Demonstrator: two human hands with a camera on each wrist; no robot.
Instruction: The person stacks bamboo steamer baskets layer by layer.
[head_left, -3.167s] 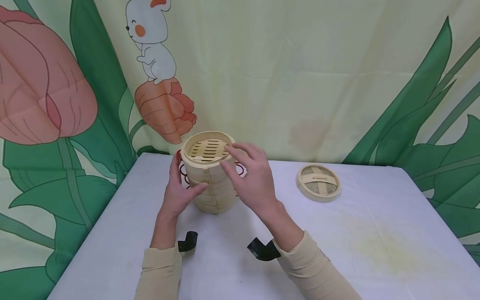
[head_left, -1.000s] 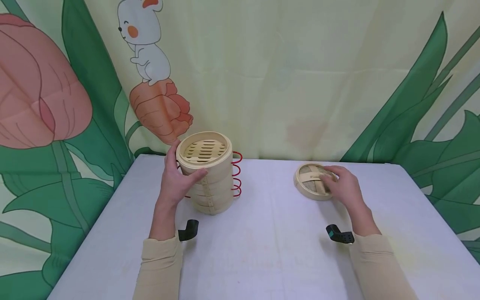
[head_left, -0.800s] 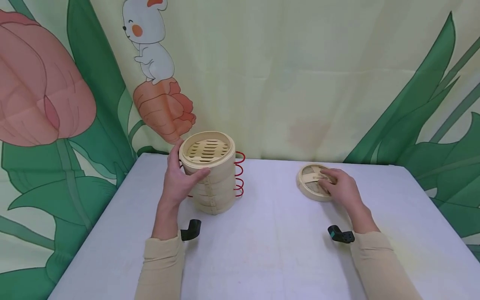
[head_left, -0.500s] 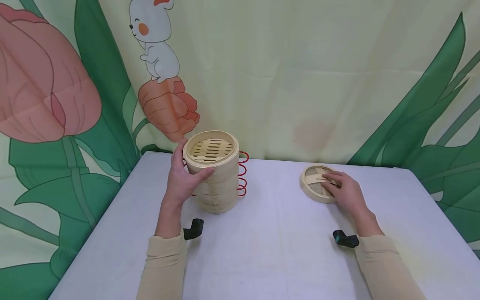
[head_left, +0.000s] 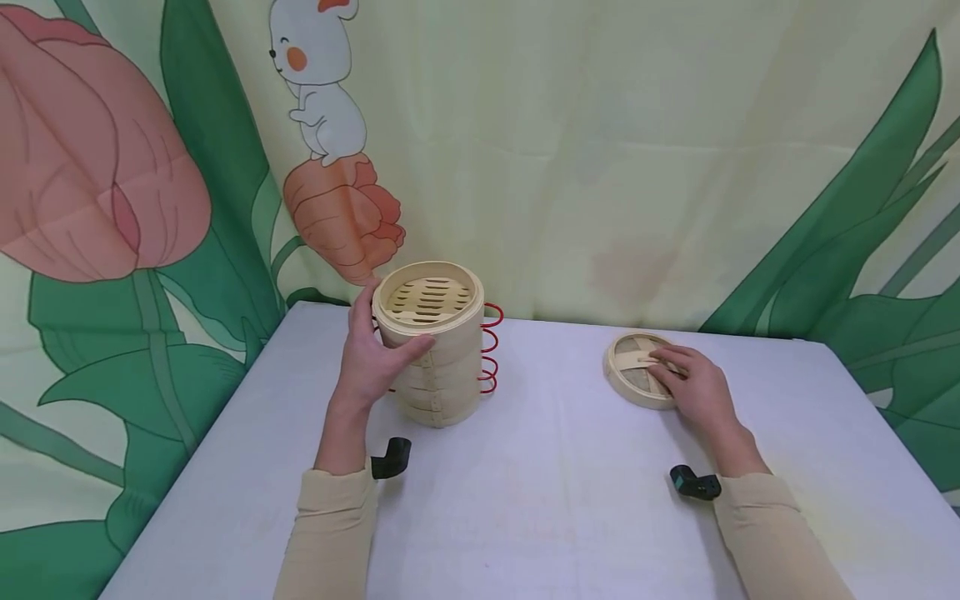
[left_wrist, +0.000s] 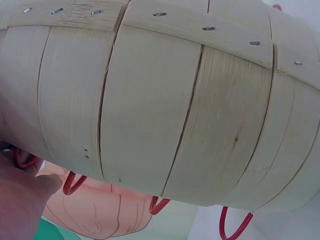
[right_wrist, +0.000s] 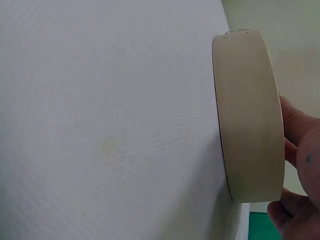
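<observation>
A tall stack of bamboo steamer tiers (head_left: 433,367) stands upright on the left of the table, its slatted top tier uncovered. My left hand (head_left: 371,354) grips the stack near the top, thumb across the front and fingers round the far left side. In the left wrist view the stapled bamboo wall (left_wrist: 150,100) fills most of the picture. Further right, the round bamboo steamer lid (head_left: 626,379) lies handle side up. My right hand (head_left: 699,392) pinches its handle from the right with thumb and fingers. The lid's plain rim (right_wrist: 250,115) shows in the right wrist view.
Red wire loops (head_left: 490,342) stick out from the stack's sides. A white cloth (head_left: 540,492) covers the table. Behind it hangs a curtain (head_left: 600,167) printed with a rabbit, a carrot and plants. Each wrist wears a black camera mount (head_left: 693,483).
My right hand has left the stack's top tier and moved right to the lid, where it now pinches the handle. The left hand stays on the stack; its thumb sits higher.
</observation>
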